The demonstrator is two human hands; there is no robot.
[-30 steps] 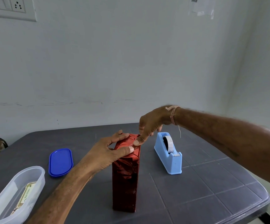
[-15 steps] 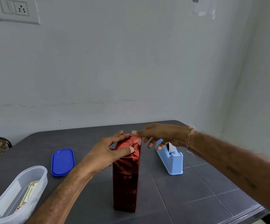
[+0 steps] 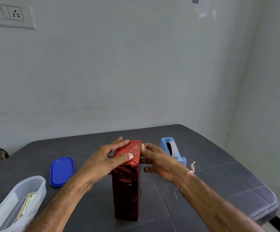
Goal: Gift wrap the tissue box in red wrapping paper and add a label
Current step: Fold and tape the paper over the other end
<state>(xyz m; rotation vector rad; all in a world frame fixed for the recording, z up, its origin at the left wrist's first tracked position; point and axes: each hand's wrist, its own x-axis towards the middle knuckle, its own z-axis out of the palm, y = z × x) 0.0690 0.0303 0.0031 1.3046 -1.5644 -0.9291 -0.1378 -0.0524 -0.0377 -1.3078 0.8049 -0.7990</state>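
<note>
Our right hand [image 3: 159, 162] came back, pressing against the red foil-wrapped tissue box [image 3: 127, 190]; left hand [image 3: 105, 162] gripped its top. Label next?

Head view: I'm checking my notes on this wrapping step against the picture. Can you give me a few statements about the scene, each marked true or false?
1. The red wrapped box stands upright on the table. True.
2. The blue lid is on the clear container. False: it lies flat on the table, beside the container and apart from it.
3. The left hand holds the top end of the box, with the thumb on its near face. True.
4. The tape dispenser stands left of the box. False: it stands to the right, behind the right hand.
5. The right hand touches the box's upper right side. True.
</note>
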